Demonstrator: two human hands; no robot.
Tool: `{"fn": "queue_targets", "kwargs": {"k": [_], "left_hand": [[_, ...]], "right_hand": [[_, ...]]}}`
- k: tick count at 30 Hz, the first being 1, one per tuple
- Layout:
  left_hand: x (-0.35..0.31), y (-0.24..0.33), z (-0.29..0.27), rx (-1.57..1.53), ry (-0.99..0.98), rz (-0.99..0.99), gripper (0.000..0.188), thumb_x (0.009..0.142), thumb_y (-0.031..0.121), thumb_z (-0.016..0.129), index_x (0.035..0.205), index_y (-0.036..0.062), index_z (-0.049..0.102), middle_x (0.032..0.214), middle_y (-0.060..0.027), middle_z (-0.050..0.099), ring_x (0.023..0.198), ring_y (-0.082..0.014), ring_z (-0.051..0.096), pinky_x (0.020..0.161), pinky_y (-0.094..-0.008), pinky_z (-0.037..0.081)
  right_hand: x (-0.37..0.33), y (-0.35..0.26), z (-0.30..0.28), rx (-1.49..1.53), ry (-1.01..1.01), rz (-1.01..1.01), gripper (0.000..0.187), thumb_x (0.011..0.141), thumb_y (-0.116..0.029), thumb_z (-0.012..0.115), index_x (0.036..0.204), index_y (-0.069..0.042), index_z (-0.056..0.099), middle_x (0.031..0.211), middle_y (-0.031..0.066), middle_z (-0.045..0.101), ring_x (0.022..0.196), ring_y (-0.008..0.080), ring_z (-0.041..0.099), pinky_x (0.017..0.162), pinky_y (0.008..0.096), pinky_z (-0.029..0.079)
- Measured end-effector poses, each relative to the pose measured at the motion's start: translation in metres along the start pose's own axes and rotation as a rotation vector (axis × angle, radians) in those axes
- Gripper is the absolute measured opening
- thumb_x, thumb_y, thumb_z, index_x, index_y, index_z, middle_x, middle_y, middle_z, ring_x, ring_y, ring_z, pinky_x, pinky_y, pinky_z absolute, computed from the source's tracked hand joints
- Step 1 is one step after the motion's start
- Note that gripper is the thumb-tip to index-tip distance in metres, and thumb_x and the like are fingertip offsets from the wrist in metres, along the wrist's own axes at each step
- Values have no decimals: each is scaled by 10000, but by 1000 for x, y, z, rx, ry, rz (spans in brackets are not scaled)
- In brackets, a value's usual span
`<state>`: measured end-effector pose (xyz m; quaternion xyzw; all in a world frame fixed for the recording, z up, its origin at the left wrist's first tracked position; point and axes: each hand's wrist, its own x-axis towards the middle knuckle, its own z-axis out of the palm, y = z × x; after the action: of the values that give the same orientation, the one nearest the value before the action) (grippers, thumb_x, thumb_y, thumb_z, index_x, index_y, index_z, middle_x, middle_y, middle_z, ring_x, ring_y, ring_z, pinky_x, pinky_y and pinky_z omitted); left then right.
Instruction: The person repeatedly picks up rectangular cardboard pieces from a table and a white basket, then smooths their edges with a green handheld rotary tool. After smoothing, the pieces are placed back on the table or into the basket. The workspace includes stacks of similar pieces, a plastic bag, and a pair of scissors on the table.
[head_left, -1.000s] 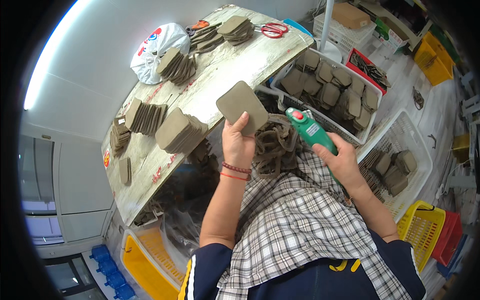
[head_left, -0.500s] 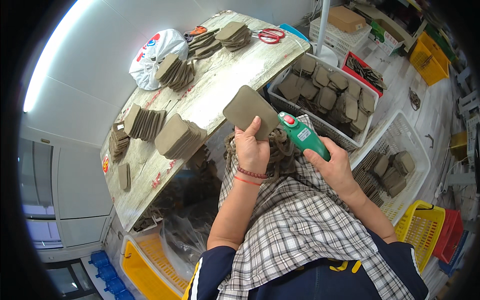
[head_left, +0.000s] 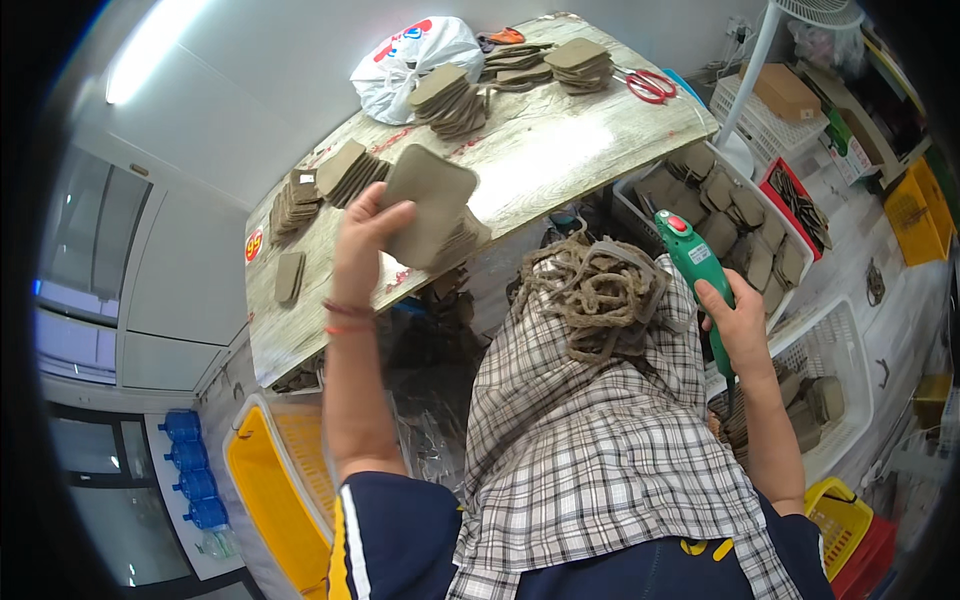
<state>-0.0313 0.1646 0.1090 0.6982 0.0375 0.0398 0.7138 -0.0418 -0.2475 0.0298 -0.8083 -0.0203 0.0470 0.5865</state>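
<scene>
My left hand point(head_left: 362, 238) grips a flat tan rounded-rectangle piece point(head_left: 428, 198) by its lower left edge and holds it over a stack of like pieces point(head_left: 462, 240) near the front edge of the wood-grain table point(head_left: 560, 160). My right hand point(head_left: 738, 322) is closed around a green handheld power tool point(head_left: 695, 262) with a red button, its tip pointing up and away. A tangle of brown trimmed strips point(head_left: 598, 290) lies on the checked cloth point(head_left: 610, 440) across my lap, between the two hands.
More stacks of tan pieces point(head_left: 448, 98) sit on the table, along with a white plastic bag point(head_left: 410, 60) and red scissors point(head_left: 650, 85). White baskets of pieces point(head_left: 745, 215) stand to the right, a yellow crate point(head_left: 270, 490) lower left, blue bottles point(head_left: 190, 470) on the floor.
My left hand has carried the tan piece left and away, from in front of me out over the table's stack. My right hand has drawn the green tool back to the right.
</scene>
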Motion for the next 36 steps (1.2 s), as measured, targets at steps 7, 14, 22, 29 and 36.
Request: {"fn": "queue_targets", "kwargs": {"k": [7,14,22,29,36], "left_hand": [[81,-38,-83,573,-45,-341,248,796,117,728,1012,34,636,878,32,627,859,-80,574,851,-237,429],[90,-49,-97,529,-315,-451,679,766,177,757,1344,-9,452,1315,-105,504,1220,-193,440,1045,-298,324],[68,-60,-94,109,-212,-590,731,797,262,738,1366,-58,409,1230,-131,571,1124,-186,536,984,-290,407],[56,-77,-69,-121,-28,-570,501,847,260,690,1235,-7,518,1109,-104,616,995,-174,618,796,-289,513],[55,-88,-23,-270,161,-535,425,913,303,599,1251,54,536,1173,-114,601,1029,-247,612,801,-503,525]], "right_hand": [[91,-18,36,-241,-173,-97,388,849,-359,678,980,3,640,695,52,587,575,128,551,543,305,440],[205,-15,115,-692,-174,-264,546,794,-502,680,1056,-27,619,943,161,670,893,339,647,739,427,486],[270,-15,181,-957,-78,-442,522,817,-466,670,1117,-53,557,1087,155,617,1023,308,596,883,442,408],[294,-4,178,-983,178,-652,646,903,-495,538,1374,-70,421,1135,144,587,1100,290,508,963,440,338],[178,-29,206,-159,-187,86,565,927,-522,500,1049,14,631,944,230,636,894,326,621,786,446,508]]}}
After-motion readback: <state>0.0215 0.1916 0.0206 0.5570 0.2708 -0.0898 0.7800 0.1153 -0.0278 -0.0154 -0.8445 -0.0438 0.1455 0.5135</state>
